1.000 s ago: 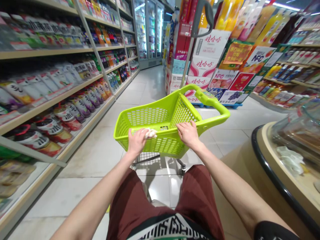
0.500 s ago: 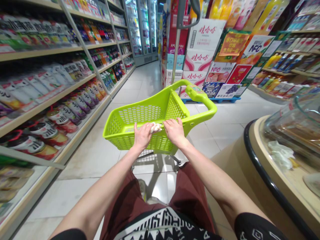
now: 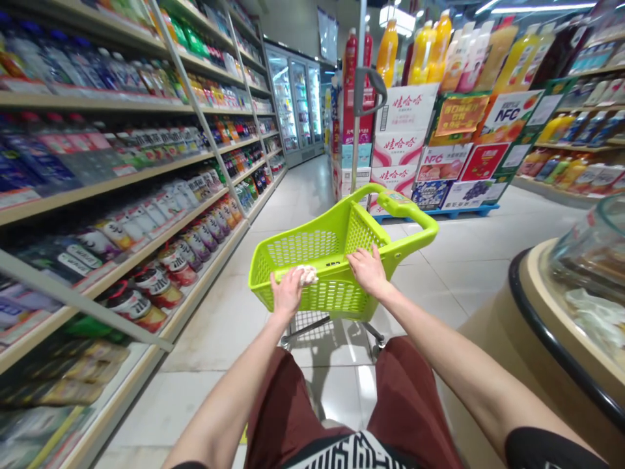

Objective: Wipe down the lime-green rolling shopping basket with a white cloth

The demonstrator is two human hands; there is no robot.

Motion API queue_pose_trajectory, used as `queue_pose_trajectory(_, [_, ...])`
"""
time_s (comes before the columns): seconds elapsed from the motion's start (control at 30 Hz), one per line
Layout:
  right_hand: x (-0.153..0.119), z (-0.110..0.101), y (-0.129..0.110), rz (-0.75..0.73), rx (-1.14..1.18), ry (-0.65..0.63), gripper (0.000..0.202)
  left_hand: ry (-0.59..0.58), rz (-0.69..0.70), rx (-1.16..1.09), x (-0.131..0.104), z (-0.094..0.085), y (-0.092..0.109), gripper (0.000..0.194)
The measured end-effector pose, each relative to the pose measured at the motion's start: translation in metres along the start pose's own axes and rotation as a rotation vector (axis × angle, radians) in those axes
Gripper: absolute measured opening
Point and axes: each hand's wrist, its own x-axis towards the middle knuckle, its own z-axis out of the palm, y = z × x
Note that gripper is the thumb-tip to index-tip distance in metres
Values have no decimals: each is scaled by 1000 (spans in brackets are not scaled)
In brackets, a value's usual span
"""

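Note:
A lime-green shopping cart (image 3: 322, 243) with a perforated basket stands in front of me, its handle toward the right. My left hand (image 3: 287, 292) is closed around a crumpled whitish cloth (image 3: 307, 275), pressed on the near rim of the basket. Farther right along the same rim rests my right hand (image 3: 367, 270), its fingers curled over the edge and gripping it. The inside of the basket shows only green plastic where it is visible.
Shelves of bottled drinks (image 3: 166, 159) line the left side. Stacked drink cartons (image 3: 398, 146) with bottles on top stand behind the cart, beside a metal pole (image 3: 358, 137). A rounded beige counter (image 3: 493, 326) is close on the right. Glass-door fridges (image 3: 297, 98) stand farther back.
The view has tilted up and shifted left, so the cart and both hands appear farther right and lower. The left hand has slid slightly away from the right along the rim with the cloth.

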Motion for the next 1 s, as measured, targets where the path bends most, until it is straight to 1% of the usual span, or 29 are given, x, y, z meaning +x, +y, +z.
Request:
queue_pose_trajectory(0.03, [1,1,1,-2,-9,1,28,-12,50,-18,5,4,11,42])
queue_pose_trajectory(0.07, [2,1,3,-4,-17,-1,27,-15,75,-27,10,6,19,41])
queue_pose_trajectory(0.1, [3,1,5,-7,-24,-5,27,-21,86,-31,12,7,21,41])
queue_pose_trajectory(0.13, [4,1,7,-10,-30,-10,27,-28,82,-26,13,6,18,40])
queue_pose_trajectory(0.17, [5,2,9,-9,-36,-15,27,-33,65,-15,12,4,10,39])
queue_pose_trajectory(0.2, [6,2,11,-6,-41,-20,27,-40,41,0,9,1,-2,39])
queue_pose_trajectory(0.3, [9,6,19,14,-49,-41,28,-44,-46,55,-7,-10,-49,34])
queue_pose_trajectory(0.37, [12,10,23,22,-45,-52,28,-48,-116,106,-19,-17,-76,32])
queue_pose_trajectory(0.43, [14,14,26,26,-41,-56,28,-42,-177,143,-29,-19,-91,32])
queue_pose_trajectory(0.5, [17,17,27,37,-39,-52,28,-29,-208,153,-33,-17,-93,33])
queue_pose_trajectory(0.57, [20,20,27,57,-38,-50,27,-21,-192,130,-28,-11,-82,33])
queue_pose_trajectory(0.63, [22,21,27,77,-35,-51,27,-25,-130,73,-16,-4,-62,36])
queue_pose_trajectory(0.73, [22,17,27,98,-5,-55,26,-53,7,-31,6,4,-20,40])
queue_pose_trajectory(0.8, [20,10,24,125,62,-51,26,-64,63,-141,19,6,9,40])
queue_pose_trajectory(0.83, [19,5,21,147,122,-36,26,-56,54,-220,25,6,22,38])
queue_pose_trajectory(0.9, [15,-4,7,184,319,19,32,-17,-39,-446,34,3,47,36])
queue_pose_trajectory(0.97, [13,-10,-15,213,616,87,46,7,-168,-722,43,-2,68,37])
queue_pose_trajectory(1.0, [12,-11,-28,240,790,116,52,0,-212,-854,47,-5,78,40])
